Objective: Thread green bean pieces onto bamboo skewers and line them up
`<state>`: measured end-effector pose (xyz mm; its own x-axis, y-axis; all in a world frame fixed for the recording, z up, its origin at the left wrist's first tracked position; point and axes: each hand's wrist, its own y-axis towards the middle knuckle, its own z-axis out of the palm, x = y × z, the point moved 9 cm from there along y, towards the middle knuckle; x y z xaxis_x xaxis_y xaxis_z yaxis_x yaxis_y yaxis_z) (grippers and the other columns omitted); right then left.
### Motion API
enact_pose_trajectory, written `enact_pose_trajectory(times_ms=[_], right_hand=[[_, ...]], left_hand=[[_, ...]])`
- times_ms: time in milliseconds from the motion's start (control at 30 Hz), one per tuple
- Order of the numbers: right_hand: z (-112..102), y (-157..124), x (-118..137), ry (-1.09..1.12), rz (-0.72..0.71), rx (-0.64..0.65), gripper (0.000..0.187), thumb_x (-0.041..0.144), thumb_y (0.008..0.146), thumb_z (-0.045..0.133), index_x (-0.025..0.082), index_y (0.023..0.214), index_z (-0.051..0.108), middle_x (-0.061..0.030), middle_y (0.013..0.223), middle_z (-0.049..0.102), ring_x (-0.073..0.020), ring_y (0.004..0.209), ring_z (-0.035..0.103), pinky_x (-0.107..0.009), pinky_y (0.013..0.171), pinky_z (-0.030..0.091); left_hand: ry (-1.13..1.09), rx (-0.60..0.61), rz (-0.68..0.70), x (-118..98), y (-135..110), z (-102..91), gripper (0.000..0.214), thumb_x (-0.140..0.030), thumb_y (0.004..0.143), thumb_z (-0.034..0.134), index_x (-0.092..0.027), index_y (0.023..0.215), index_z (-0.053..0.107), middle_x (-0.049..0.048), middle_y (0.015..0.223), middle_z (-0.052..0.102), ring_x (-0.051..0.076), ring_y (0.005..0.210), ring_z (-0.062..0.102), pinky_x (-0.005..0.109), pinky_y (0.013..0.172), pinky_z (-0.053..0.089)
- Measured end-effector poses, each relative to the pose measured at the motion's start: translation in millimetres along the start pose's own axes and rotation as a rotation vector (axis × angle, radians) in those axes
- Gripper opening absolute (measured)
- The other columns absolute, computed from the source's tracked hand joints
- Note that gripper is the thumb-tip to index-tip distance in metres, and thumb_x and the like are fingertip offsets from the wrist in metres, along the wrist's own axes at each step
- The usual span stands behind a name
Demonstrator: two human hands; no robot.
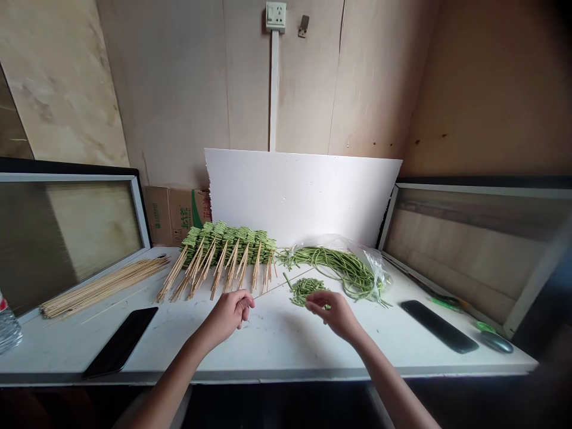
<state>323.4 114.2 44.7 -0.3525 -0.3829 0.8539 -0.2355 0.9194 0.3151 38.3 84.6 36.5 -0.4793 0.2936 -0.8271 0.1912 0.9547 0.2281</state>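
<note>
My left hand (230, 314) hovers over the white table (268, 345) with fingers curled in a pinch; a thin bamboo skewer seems to run from it toward the right. My right hand (333, 311) is closed in a pinch on a short green bean piece, right beside the small heap of cut green bean pieces (306, 289). Behind the hands lies a row of finished skewers (223, 253) loaded with green bean pieces. Long uncut green beans (344, 265) lie on a clear plastic bag at the right.
A bundle of bare bamboo skewers (105, 286) lies at the left, next to a black phone (120, 342). A water bottle (8, 325) stands at the far left edge. A second dark phone (438, 325) and scissors (487, 333) lie at the right. A white board (304, 190) leans at the back.
</note>
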Motion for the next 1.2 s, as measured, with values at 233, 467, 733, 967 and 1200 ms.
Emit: enact_pose_trajectory(times_ms=[233,467,733,967,1200], right_hand=[[-25,7,-7,0.53,0.093,-0.119,0.041,0.059,0.076,0.083,0.021,0.089,0.081,-0.0036,0.082,0.075,-0.0149,0.068,0.062,-0.024,0.056,0.05],[-22,6,-5,0.628,0.106,-0.138,0.04,0.061,0.074,0.084,0.025,0.091,0.081,-0.004,0.089,0.077,-0.0185,0.074,0.067,-0.03,0.069,0.059],[-21,6,-4,0.614,0.113,-0.137,0.042,0.062,0.073,0.084,0.024,0.091,0.081,-0.005,0.089,0.077,-0.0214,0.078,0.07,-0.034,0.073,0.061],[-20,4,-4,0.662,0.143,-0.142,0.039,0.058,0.072,0.087,0.024,0.089,0.081,-0.0041,0.087,0.077,-0.0208,0.078,0.07,-0.032,0.071,0.061],[-20,4,-10,0.686,0.147,-0.151,0.039,0.055,0.072,0.088,0.023,0.092,0.08,-0.0066,0.094,0.081,-0.0252,0.091,0.077,-0.032,0.072,0.062]], left_hand=[[0.069,0.01,-0.008,-1,-2,2.0,0.04,-0.047,0.102,0.039,-0.02,0.089,0.064,-0.0015,0.066,0.06,0.014,0.05,0.049,0.027,0.054,0.041],[0.171,0.01,0.022,-11,-4,3.5,0.037,-0.04,0.1,0.039,-0.02,0.085,0.066,0.0006,0.063,0.061,0.019,0.062,0.057,0.029,0.063,0.04],[0.195,-0.013,0.034,-9,-2,2.5,0.036,-0.039,0.099,0.039,-0.02,0.084,0.067,0.0001,0.062,0.06,0.02,0.061,0.058,0.029,0.063,0.04],[0.213,-0.018,0.025,-9,-3,1.7,0.037,-0.039,0.1,0.04,-0.02,0.085,0.068,0.0001,0.063,0.059,0.019,0.061,0.057,0.028,0.062,0.039],[0.257,-0.055,0.028,-6,-3,-2.6,0.036,-0.04,0.096,0.043,-0.02,0.084,0.071,0.0025,0.066,0.063,0.02,0.06,0.058,0.029,0.062,0.038]])
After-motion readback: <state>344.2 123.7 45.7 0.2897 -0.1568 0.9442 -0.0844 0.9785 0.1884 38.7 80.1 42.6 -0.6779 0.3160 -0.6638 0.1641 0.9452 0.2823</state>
